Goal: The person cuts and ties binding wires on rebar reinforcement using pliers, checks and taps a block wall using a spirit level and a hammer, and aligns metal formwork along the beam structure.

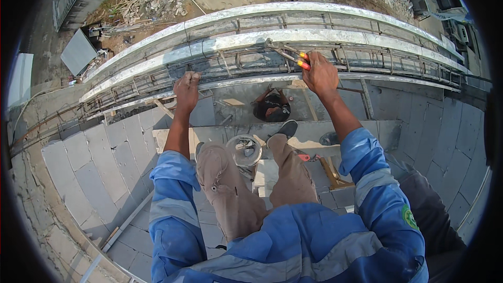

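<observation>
My right hand (pixel 319 73) is closed on pliers (pixel 287 51) with red and yellow handles; their metal jaws reach up and left to the rebar cage (pixel 236 57) between long pale formwork boards (pixel 340 34). My left hand (pixel 187 84) is closed at the near side of the cage, left of the pliers, fingertips pinched together; what they hold is too small to make out. Both forearms reach forward from blue sleeves with grey bands. My legs in tan trousers are below, one dark shoe showing on a plank.
A co-worker (pixel 271 106) is below, beyond a plank (pixel 367 133) holding a bucket (pixel 244 149) and a red tool (pixel 305 157). Another person's dark trouser leg (pixel 424 204) is at right. Grey block walls (pixel 94 162) flank the gap. Rubble (pixel 141 0) lies on the ground beyond the formwork.
</observation>
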A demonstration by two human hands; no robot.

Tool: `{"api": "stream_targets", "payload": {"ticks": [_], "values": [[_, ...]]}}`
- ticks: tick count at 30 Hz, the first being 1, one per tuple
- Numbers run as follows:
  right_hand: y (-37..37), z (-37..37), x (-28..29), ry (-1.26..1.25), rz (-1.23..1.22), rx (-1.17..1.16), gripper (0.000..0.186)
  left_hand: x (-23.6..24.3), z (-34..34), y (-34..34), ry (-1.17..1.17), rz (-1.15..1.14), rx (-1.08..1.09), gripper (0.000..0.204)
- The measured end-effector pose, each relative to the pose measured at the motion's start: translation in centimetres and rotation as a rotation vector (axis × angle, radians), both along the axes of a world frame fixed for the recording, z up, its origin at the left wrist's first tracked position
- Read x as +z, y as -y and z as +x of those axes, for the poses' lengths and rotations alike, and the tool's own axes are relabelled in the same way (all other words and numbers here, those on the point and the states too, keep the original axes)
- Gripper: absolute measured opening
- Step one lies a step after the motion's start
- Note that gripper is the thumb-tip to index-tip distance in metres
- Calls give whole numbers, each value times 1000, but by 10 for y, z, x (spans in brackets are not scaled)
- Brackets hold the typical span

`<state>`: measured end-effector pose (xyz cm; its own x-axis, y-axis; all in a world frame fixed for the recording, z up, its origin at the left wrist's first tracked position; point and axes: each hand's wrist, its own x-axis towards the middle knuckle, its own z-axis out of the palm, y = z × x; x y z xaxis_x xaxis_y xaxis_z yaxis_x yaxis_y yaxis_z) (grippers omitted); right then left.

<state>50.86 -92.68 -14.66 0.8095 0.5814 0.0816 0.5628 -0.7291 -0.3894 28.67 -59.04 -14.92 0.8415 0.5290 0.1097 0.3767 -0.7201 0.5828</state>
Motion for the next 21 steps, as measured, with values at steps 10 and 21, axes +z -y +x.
{"api": "stream_targets", "payload": {"ticks": [10, 21], "values": [[-6, -4, 0, -24, -27, -36, 23, 1, -5, -2, -36, -145, 69, 23], [-8, -5, 10, -16, -76, -98, 25, -2, -5, -4, 13, -32, -57, 21]]}}
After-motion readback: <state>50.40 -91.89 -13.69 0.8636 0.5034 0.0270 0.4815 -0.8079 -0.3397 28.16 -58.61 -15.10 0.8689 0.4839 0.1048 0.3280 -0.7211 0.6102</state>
